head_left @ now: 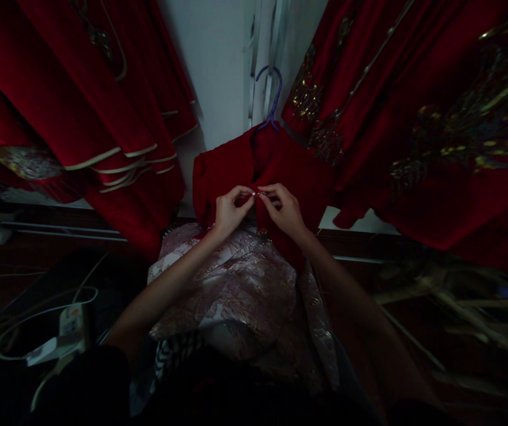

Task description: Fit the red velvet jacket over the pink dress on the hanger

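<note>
A red jacket [218,165] hangs from a purple hanger [276,97] in front of me, its collar partly parted. At the front opening, my left hand [231,210] is closed in a pinch on one side of a small shiny fastener [255,194]. My right hand [286,213] pinches the other side, thumb and forefinger almost meeting those of the left. The fastener's exact kind is too small and dark to make out. Below the hands, a pale patterned shiny garment [236,278] lies spread under the jacket.
Red garments with light piping [116,118] hang at left; red garments with gold ornaments [453,130] hang at right. A white power strip [71,322] with cables lies lower left. Wooden slats [458,307] stand lower right. Behind the hanger is a pale cabinet [218,71].
</note>
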Demonstrator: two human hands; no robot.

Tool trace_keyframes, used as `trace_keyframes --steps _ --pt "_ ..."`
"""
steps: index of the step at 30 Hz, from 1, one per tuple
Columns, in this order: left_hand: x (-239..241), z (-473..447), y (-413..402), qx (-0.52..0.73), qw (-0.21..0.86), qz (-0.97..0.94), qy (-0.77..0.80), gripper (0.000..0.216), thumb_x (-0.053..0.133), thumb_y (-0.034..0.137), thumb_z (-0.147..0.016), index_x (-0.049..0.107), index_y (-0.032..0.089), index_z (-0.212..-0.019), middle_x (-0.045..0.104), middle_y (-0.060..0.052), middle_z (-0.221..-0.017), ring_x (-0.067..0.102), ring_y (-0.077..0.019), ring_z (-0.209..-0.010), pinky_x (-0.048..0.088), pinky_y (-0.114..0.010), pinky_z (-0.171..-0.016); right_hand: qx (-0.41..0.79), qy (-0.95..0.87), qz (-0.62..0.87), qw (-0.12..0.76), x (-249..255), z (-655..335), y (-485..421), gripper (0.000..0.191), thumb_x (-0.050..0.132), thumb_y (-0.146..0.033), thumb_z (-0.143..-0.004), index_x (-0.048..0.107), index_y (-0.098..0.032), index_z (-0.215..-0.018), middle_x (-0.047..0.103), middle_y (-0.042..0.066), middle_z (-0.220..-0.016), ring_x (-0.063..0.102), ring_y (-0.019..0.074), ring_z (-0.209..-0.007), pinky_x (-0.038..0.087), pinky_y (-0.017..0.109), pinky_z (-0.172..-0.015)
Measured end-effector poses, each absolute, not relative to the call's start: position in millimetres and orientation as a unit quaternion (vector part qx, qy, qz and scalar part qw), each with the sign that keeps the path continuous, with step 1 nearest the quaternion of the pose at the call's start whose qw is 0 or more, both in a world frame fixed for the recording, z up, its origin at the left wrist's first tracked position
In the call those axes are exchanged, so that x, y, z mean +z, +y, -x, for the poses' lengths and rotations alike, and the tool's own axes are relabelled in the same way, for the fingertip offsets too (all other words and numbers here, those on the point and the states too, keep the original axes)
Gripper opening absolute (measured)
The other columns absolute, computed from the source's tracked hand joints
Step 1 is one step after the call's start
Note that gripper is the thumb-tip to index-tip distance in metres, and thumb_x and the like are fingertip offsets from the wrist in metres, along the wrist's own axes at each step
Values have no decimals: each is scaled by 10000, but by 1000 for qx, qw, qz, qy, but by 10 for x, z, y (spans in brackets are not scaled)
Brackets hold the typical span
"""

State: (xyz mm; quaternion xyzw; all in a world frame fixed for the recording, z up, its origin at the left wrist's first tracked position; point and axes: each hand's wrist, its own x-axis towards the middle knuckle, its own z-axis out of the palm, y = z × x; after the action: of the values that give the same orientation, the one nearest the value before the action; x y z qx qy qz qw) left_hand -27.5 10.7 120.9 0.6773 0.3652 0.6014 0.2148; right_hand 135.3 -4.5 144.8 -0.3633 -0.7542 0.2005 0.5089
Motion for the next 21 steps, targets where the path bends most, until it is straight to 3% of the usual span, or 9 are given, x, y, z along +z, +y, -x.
trace_keyframes --steps 4,12,21 --pt "1267 309 68 556 156 -729 369 132 605 222 -816 663 196 -932 720 -15 -896 683 -135 -802 549 -265 -777 150 -754 367 524 1421 -1362 -28 217 501 -317 -921 640 -237 -1067 652 44 -1053 640 136 -873 561 268 -698" --pt "1391 307 71 520 141 -751 381 122 616 258 -811 652 172 -889 720 -15 -837 677 -114 -731 547 -227 -706 65 -774 361 517 1396 -1367 -28 367 473 -214 -943 595 -318 -1273 687 23 -1098 647 146 -999 533 332 -934" --pt "1473 301 97 480 71 -783 389 101 618 230 -793 629 172 -875 702 -7 -826 649 -108 -730 502 -205 -674 170 -728 377 547 1447 -1394 -21 321 589 -290 -878 661 -309 -1191 701 19 -1061 678 139 -876 597 307 -785"
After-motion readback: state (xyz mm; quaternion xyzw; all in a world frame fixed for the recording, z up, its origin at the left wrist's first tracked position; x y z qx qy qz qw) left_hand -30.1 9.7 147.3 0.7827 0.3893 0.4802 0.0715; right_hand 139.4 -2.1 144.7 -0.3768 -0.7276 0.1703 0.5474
